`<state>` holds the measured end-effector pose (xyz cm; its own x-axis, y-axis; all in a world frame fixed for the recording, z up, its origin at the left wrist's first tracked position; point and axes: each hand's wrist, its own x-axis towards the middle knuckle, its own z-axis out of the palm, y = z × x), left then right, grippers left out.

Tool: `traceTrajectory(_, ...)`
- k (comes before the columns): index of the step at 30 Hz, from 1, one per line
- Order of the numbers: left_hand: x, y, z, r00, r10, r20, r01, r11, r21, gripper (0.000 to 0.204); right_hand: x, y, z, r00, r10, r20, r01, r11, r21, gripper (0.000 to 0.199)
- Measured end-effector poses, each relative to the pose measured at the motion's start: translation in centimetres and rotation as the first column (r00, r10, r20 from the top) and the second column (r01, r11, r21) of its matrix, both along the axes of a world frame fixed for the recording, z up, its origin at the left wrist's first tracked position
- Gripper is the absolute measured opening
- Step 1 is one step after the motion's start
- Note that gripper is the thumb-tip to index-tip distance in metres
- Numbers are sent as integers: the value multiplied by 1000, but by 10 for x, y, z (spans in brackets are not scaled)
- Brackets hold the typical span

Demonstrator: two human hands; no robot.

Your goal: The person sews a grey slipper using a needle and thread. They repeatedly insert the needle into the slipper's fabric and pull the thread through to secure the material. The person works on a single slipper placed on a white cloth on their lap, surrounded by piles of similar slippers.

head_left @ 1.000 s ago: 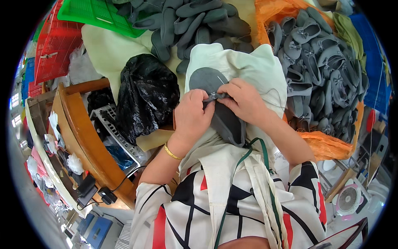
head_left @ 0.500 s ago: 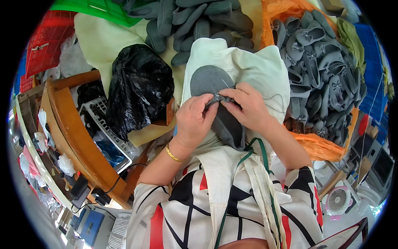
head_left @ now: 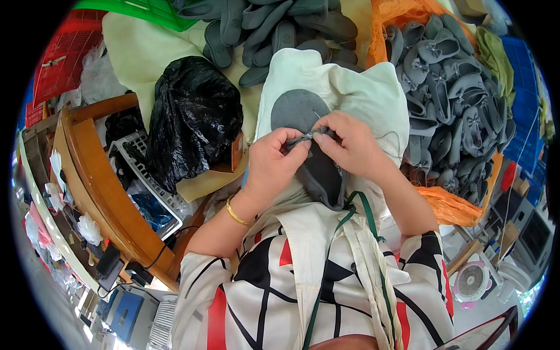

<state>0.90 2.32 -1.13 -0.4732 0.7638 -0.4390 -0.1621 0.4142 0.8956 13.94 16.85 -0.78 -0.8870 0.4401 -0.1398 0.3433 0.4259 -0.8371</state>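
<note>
A grey flat shoe (head_left: 290,109) lies lengthwise on the pale cloth over my lap, its rounded toe pointing away from me. At its middle is a small grey bow (head_left: 309,136) with a shiny bit at its centre. My left hand (head_left: 273,160) pinches the left side of this bow between thumb and fingers. From the other side, my right hand (head_left: 352,144) pinches the right part, fingertips nearly meeting the left ones. A thin bright needle (head_left: 318,114) shows just above the right fingers. My hands cover part of the shoe's opening.
Orange plastic at the right holds a heap of grey shoes with bows (head_left: 449,99). More grey shoes (head_left: 271,29) lie beyond my lap. To the left are a black plastic bag (head_left: 195,116), a white basket (head_left: 149,175) and a curved wooden chair frame (head_left: 105,181). A fan (head_left: 471,281) stands lower right.
Both hands stay at the bow and have shifted slightly. The right fingers have tilted over it, and less of the needle shows than before. The shoe stays on my lap.
</note>
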Motion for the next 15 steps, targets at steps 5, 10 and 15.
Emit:
traceTrajectory(5, -12, 4, -2, 990, 14, 141, -8, 999, -42, 13, 5, 1, 14, 983, 68, 170, -71, 997, 11, 21)
traceTrajectory(10, -18, 8, -2, 951, 40, 306, -17, 997, -78, 17, 21, 2, 16, 989, 87, 115, -133, 865, 485, 21)
traceTrajectory(15, -22, 7, 1, 895, 73, 440, -51, 997, -63, 23, 16, 26, 13, 992, -101, -73, 125, 788, 603, 22)
